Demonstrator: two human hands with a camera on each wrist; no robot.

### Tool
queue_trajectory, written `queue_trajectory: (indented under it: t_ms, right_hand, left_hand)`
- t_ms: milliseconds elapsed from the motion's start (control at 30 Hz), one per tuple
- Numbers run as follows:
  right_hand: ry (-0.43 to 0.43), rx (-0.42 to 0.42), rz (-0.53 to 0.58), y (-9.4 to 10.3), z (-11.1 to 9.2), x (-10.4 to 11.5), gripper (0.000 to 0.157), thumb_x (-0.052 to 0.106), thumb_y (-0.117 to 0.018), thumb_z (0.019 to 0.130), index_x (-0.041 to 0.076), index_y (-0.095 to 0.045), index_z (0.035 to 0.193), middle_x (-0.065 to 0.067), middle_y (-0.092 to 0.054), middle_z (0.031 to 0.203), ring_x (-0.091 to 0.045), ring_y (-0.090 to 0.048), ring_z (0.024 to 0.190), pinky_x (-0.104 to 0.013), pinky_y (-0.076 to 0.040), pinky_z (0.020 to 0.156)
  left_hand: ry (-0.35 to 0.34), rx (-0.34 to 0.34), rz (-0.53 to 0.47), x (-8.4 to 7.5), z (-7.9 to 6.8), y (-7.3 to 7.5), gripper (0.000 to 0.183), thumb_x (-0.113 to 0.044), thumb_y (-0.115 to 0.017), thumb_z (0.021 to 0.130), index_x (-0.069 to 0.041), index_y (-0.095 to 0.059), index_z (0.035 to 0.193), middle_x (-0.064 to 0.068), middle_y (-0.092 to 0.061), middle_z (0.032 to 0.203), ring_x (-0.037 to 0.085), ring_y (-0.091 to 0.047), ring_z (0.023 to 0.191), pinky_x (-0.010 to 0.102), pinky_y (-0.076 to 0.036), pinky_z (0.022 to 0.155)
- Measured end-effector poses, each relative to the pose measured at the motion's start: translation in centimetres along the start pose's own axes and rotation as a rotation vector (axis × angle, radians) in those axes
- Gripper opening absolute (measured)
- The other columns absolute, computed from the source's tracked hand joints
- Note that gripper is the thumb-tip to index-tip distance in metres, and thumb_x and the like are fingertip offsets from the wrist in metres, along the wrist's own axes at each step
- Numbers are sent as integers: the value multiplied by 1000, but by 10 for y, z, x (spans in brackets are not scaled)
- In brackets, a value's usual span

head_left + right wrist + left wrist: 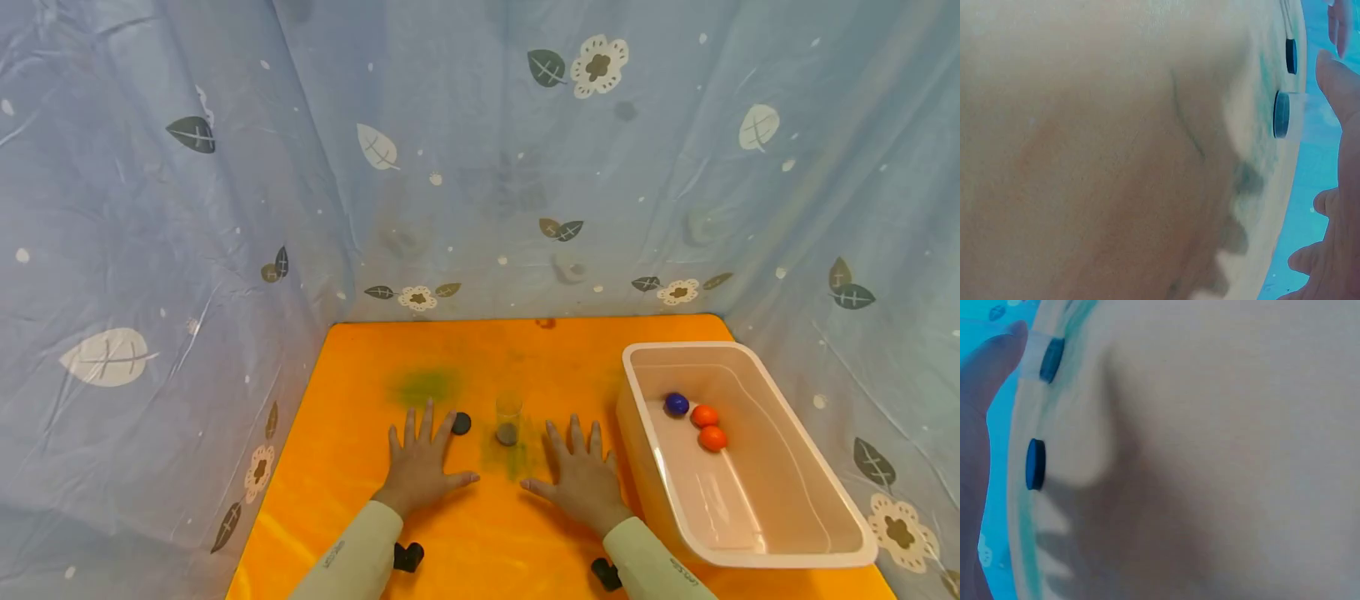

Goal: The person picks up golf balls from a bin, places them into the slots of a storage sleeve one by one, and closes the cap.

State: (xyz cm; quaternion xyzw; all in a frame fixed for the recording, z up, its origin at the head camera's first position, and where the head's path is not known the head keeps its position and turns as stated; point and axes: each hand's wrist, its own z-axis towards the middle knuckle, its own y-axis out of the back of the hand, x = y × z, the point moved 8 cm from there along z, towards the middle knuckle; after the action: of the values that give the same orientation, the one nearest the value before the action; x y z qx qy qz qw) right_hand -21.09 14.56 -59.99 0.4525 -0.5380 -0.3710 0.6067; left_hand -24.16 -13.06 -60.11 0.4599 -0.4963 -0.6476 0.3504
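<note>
My left hand (420, 467) hovers over the orange table with its fingers spread, holding nothing. A small round black disc (461, 423) lies just past its index fingertip. Between the two hands stands a clear upright cylinder (508, 410) with a dark bottom. To the right of the cylinder, my right hand (583, 483) is also spread and holds nothing. The left wrist view shows the thumb (997, 362) near the cylinder's dark bottom (1052, 360), with the disc (1035, 464) apart from it. In the right wrist view the cylinder's dark bottom (1281, 115) appears beside the thumb.
A pale plastic bin (660, 475) occupies the table's right side. Inside it lie a blue ball (677, 405) and two orange balls (704, 416). Greenish stains mark the orange tabletop (337, 400). A patterned blue curtain (480, 167) encloses the back and sides.
</note>
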Motion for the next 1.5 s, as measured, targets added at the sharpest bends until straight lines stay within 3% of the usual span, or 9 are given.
queue_trajectory:
  t_ms: [167,367,567,700,800,900,1100,1200,1500]
  right_hand:
    - [-14,11,3,-2,-2,-2,111,82,-73,86,21,-38,172,-26,-21,175,-65,-15,154,-87,-31,104]
    - [-39,21,8,-9,-9,-6,113,87,-69,85,22,-37,172,-26,-23,175,-66,-17,153,-86,-32,103]
    - [-41,39,35,-10,-21,-1,114,88,-68,85,21,-36,172,-27,-23,174,-67,-19,152,-86,-35,101]
    - [-50,39,48,-5,-32,3,113,86,-70,85,22,-37,172,-26,-24,175,-65,-21,153,-86,-36,101]
    - [-56,40,64,0,-39,6,111,84,-72,86,22,-37,172,-25,-24,175,-63,-21,154,-85,-36,101]
    - [-57,25,77,3,-44,8,110,83,-73,86,21,-40,171,-25,-27,174,-61,-23,154,-84,-37,102]
    - [-54,6,73,6,-50,9,109,82,-73,86,20,-42,170,-26,-30,172,-60,-28,153,-82,-42,99]
    - [-45,16,71,6,-51,12,109,82,-72,87,19,-42,170,-26,-30,172,-61,-30,151,-81,-44,96]
    - [-12,12,113,13,-44,22,106,80,-71,90,18,-41,170,-24,-30,173,-59,-33,150,-80,-45,96]
  left_hand:
    - [-2,-28,-87,-6,13,7,115,-83,-73,87,-22,-29,174,21,-13,178,55,-15,158,83,-15,113]
    - [21,-22,-415,-23,32,7,111,-76,-76,89,-26,-25,175,13,-25,177,48,-20,158,79,-19,112]
    - [50,-9,-722,-43,50,-4,108,-64,-86,88,-31,-30,173,2,-29,176,41,-23,159,76,-13,118]
    - [50,6,-921,-58,65,-16,104,-52,-91,89,-28,-33,171,4,-33,174,36,-26,159,69,-24,121]
    - [54,17,-1094,-66,75,-27,97,-37,-93,91,-27,-36,169,11,-40,169,34,-43,149,57,-46,112]
    - [59,-4,-1195,-73,83,-36,83,-23,-92,93,-21,-45,161,17,-52,157,34,-59,132,49,-56,100]
    - [60,-53,-1184,-81,88,-42,42,-11,-85,98,3,-62,131,13,-70,120,27,-68,111,45,-58,95]
    - [62,-50,-1149,-80,87,-42,36,-12,-84,99,3,-64,125,8,-72,115,24,-68,108,43,-58,92]
    - [47,-30,-1048,-71,77,-36,30,-10,-82,99,-2,-65,124,13,-69,119,24,-68,105,44,-60,85]
